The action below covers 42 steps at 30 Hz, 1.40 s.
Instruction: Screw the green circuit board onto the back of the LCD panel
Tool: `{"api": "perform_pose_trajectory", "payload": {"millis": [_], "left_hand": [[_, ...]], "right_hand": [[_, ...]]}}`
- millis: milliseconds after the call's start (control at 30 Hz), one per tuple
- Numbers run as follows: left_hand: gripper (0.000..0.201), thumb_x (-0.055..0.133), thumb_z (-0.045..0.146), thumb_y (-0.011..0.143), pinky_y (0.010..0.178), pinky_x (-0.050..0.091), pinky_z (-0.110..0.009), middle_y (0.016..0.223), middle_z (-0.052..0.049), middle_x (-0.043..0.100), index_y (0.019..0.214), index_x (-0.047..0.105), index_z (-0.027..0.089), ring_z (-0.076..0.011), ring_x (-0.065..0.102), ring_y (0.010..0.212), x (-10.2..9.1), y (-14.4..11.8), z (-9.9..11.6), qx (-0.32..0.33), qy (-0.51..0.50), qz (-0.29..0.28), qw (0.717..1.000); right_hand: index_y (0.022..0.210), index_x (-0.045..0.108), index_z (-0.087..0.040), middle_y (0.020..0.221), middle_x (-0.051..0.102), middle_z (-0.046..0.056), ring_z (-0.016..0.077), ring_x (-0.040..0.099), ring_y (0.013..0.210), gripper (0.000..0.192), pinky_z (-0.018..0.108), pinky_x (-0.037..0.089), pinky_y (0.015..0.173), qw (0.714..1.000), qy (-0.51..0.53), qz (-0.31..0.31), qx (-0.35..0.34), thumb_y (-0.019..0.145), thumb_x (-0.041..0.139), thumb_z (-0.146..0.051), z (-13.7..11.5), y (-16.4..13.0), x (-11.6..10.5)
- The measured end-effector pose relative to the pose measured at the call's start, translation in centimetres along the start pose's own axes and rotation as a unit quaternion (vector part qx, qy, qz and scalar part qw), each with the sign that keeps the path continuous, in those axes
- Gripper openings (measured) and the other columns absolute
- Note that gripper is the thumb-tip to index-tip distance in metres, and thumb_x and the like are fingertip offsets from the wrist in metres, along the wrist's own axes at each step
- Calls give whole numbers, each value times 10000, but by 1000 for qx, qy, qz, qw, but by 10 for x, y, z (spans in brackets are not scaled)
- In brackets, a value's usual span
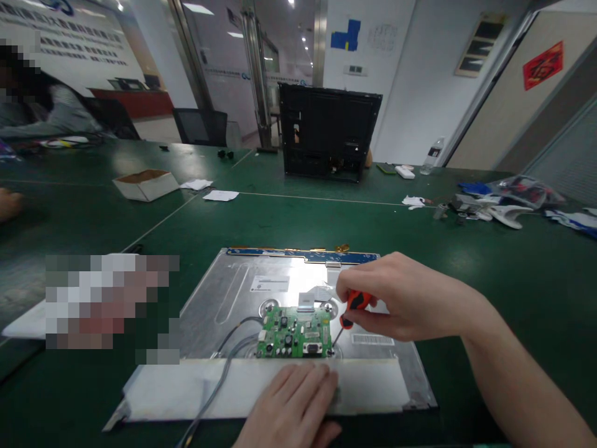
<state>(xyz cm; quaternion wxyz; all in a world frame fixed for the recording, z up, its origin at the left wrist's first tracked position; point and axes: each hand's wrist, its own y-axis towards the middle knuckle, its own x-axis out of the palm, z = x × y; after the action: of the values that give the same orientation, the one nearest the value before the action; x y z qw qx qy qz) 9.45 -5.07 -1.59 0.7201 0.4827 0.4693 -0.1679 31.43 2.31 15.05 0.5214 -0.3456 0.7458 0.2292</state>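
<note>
My right hand (405, 298) grips an orange-and-black screwdriver (358, 301). Its thin shaft slants down to the lower right corner of a green circuit board (291, 333), where the tip meets a screw spot. The board sits on the metal back of a display panel (224, 311), which lies flat in front of me. My left hand (298, 404) rests, fingers stretched out, on the white strip (163, 386) along the panel's near edge. Dark cables (227, 367) run from the board's left side toward me. A flat ribbon cable (306, 301) leaves its top edge.
Beyond the panel a black monitor housing (331, 134) stands upright on the green table (280, 218). An open box (147, 185) and papers lie back left; a bottle (432, 155) and loose parts (485, 205) lie right. Another person (51, 102) sits at the far left.
</note>
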Motion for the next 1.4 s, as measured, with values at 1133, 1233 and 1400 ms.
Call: {"api": "perform_pose_trajectory", "payload": {"millis": [1133, 1233, 1400], "left_hand": [[477, 544, 358, 902, 924, 439, -326, 1340, -102, 562, 1314, 505, 121, -237, 539, 1141, 5, -13, -5, 47, 111, -97, 988], [497, 536, 383, 915, 942, 429, -321, 1342, -103, 557, 1338, 481, 128, -234, 526, 1156, 6, -13, -5, 38, 95, -100, 990], [526, 534, 367, 916, 959, 418, -319, 1365, -106, 535, 1379, 431, 141, -231, 513, 1178, 5, -15, -6, 36, 85, -107, 990]], "right_hand": [[869, 523, -200, 800, 626, -39, 91, 485, 658, 72, 236, 286, 590, 999, -36, -6, 6, 854, 581, -239, -4, 3, 4], [882, 532, -206, 812, 631, -40, 95, 492, 668, 71, 238, 283, 590, 999, -37, -11, 7, 856, 583, -248, -4, 4, 5], [884, 538, -201, 817, 634, -32, 97, 498, 672, 65, 238, 284, 591, 999, -30, -13, 3, 855, 582, -238, -4, 5, 6]]}}
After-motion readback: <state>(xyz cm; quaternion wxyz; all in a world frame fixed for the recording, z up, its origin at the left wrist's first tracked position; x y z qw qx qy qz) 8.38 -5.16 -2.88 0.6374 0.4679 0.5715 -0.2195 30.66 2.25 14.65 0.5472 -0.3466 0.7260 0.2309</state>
